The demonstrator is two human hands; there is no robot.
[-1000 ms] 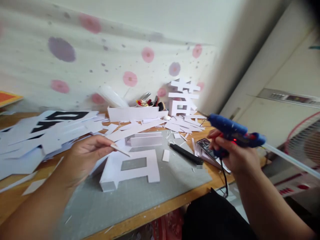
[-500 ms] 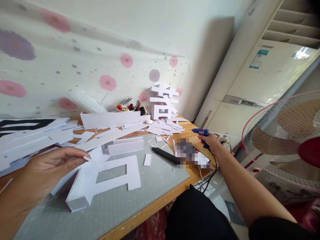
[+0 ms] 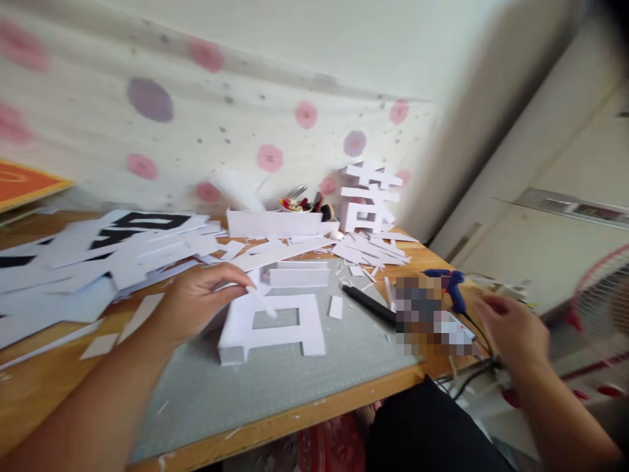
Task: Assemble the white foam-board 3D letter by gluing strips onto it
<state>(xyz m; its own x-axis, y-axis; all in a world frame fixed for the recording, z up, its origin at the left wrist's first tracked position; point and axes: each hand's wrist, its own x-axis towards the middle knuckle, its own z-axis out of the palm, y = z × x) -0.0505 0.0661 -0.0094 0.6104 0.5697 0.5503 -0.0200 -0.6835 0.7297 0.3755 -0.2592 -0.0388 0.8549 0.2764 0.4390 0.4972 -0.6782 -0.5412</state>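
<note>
Your left hand [image 3: 196, 303], mid-frame, pinches a small white strip [image 3: 261, 301] just above the white foam letter [image 3: 272, 328] on the grey mat [image 3: 295, 380]. Your right hand [image 3: 514, 331], lower right, hangs empty with loosely spread fingers, near the blue glue gun [image 3: 449, 285] lying on the table.

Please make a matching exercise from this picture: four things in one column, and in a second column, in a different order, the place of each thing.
Things:
1. glue gun
2. small strip
3. black pen
4. standing letter

Places:
a. upright at the back of the table, near the wall
b. between the left hand's fingers
c. lying on the grey mat
d. set down at the table's right edge, beyond the right hand

Pairs: 1-d, 2-b, 3-c, 4-a
</note>
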